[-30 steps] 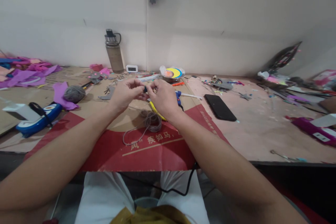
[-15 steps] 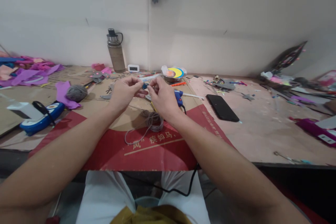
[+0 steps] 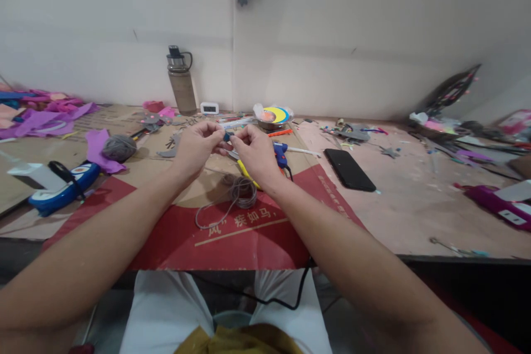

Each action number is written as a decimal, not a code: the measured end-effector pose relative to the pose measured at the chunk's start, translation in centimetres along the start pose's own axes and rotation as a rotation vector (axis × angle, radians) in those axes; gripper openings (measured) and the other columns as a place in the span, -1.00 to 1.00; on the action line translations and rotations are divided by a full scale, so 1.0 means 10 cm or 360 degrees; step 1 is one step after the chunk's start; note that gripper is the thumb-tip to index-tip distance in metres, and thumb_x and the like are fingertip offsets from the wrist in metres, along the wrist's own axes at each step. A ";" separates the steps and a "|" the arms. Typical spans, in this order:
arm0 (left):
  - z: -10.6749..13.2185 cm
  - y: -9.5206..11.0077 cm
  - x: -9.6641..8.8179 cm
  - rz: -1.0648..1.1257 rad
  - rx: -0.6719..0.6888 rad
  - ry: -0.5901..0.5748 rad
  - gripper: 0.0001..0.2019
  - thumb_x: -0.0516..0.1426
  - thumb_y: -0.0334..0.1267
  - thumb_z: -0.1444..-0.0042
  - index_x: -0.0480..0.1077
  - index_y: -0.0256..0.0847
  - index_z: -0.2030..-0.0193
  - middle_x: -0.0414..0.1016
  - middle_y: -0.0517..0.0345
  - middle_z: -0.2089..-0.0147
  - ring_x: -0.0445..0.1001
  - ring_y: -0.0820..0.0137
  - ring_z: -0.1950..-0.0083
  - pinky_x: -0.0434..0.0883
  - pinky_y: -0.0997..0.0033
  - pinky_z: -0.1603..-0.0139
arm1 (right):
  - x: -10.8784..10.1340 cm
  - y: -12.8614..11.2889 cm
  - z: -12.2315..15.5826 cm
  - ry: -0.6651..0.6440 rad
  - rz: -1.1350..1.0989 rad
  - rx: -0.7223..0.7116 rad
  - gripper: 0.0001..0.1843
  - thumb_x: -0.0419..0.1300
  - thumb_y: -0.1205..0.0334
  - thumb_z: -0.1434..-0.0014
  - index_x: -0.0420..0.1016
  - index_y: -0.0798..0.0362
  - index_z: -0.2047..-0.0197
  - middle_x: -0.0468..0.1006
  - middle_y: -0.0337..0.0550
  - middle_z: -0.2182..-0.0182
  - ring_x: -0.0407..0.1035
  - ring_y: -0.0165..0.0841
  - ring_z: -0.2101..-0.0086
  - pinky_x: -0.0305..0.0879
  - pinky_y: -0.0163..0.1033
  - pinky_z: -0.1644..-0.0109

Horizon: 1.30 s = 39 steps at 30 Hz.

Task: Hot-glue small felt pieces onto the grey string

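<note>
a small blue piece (image 3: 227,136) sits pinched in the fingertips of left hand (image 3: 198,146) and right hand (image 3: 257,156), over the cardboard (image 3: 199,191). gray yarn (image 3: 244,194) lies nearer; the right hand partly hides a yellow tool (image 3: 248,173). rightward lie a blue glue gun (image 3: 280,150) and black phone (image 3: 349,169); a bottle (image 3: 182,87) stands far left.

Tabletop (image 3: 406,199): pinkish on the right side, dotted with scraps (image 3: 389,152)
Cardboard (image 3: 166,249): spread flat — red along the front edge, brown behind
Gray cord coil (image 3: 244,194): lying on the cardboard, toward the front edge
Glue gun (image 3: 281,151): lying behind and right of the coil
Bottle (image 3: 182,91): standing upright at the back edge
White clock (image 3: 209,108): just beside the bottle
Metal bowl (image 3: 266,124): near the back edge
Felt pieces (image 3: 45,116): heaped far left, toward the back edge
Black phone (image 3: 349,170): flat, right of the cardboard
Blue power strip (image 3: 58,199): far left — set back from the front edge
</note>
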<state>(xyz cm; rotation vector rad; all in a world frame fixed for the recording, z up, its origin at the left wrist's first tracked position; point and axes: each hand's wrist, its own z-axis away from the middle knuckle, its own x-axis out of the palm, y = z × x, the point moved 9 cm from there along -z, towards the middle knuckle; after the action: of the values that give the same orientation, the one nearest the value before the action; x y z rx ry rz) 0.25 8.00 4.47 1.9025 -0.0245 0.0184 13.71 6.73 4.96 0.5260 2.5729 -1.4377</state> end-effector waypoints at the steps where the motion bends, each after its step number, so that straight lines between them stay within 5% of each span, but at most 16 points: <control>1: 0.00 0.00 0.00 0.0008 0.0005 -0.0007 -0.89 0.19 -0.32 0.01 0.32 -0.23 0.44 0.40 0.22 0.51 0.49 0.47 0.50 0.42 0.49 0.49 | 0.00 0.01 0.00 0.0000 -0.0013 0.0009 -0.84 0.14 0.25 -0.08 0.29 0.04 0.51 0.38 -0.32 0.55 0.23 -0.47 0.49 0.13 -0.30 0.35; 13: 0.01 0.01 0.06 0.0060 0.0027 -0.0075 -0.90 0.19 -0.32 -0.01 0.33 -0.21 0.44 0.39 0.22 0.54 0.45 0.48 0.52 0.33 0.51 0.56 | 0.04 0.20 -0.06 0.0017 -0.0197 0.0161 -0.82 0.18 0.20 -0.03 0.31 0.06 0.53 0.36 -0.33 0.57 0.22 -0.49 0.50 0.13 -0.32 0.37; 19: 0.00 -0.08 0.09 0.0300 -0.0182 -0.0158 -0.91 0.20 -0.34 0.03 0.34 -0.24 0.44 0.36 0.23 0.56 0.37 0.56 0.55 0.19 0.63 0.65 | 0.10 0.28 -0.05 -0.0035 -0.0541 0.0266 -0.75 0.23 0.19 0.01 0.38 0.04 0.22 0.22 -0.45 0.64 0.10 -0.52 0.60 0.02 -0.36 0.49; 26: 0.02 -0.19 0.16 0.0477 -0.0436 -0.0268 -0.84 0.26 -0.37 0.11 0.32 -0.28 0.48 0.24 0.30 0.55 0.15 0.67 0.63 0.00 0.67 0.71 | 0.13 0.23 0.03 -0.0133 -0.0837 0.0513 -0.92 0.20 0.28 0.00 0.38 0.10 0.44 0.26 -0.41 0.62 0.03 -0.59 0.60 -0.02 -0.39 0.49; 34: -0.01 -0.25 0.12 0.0542 -0.0532 -0.0372 -0.84 0.13 -0.24 -0.01 0.45 -0.31 0.39 0.41 0.13 0.46 0.31 0.55 0.56 0.23 0.55 0.61 | 0.12 0.22 0.09 -0.0226 -0.0899 0.0782 -0.86 0.14 0.40 -0.04 0.28 0.09 0.52 0.08 -0.49 0.74 -0.14 -0.61 0.68 -0.24 -0.36 0.58; 39: -0.08 -0.26 -0.04 0.0293 -0.0433 -0.0139 -0.83 0.13 -0.25 -0.04 0.44 -0.34 0.40 0.43 0.08 0.44 0.30 0.58 0.57 0.20 0.59 0.62 | 0.07 0.25 0.10 -0.0211 -0.0830 0.0859 -0.77 0.14 0.42 -0.07 0.21 0.06 0.56 0.03 -0.50 0.77 -0.18 -0.61 0.71 -0.31 -0.34 0.61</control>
<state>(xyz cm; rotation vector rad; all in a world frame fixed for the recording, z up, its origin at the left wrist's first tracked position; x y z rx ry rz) -0.08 9.65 2.22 1.6226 -0.2497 0.0541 13.91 7.22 2.23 -0.2168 2.2932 -2.2641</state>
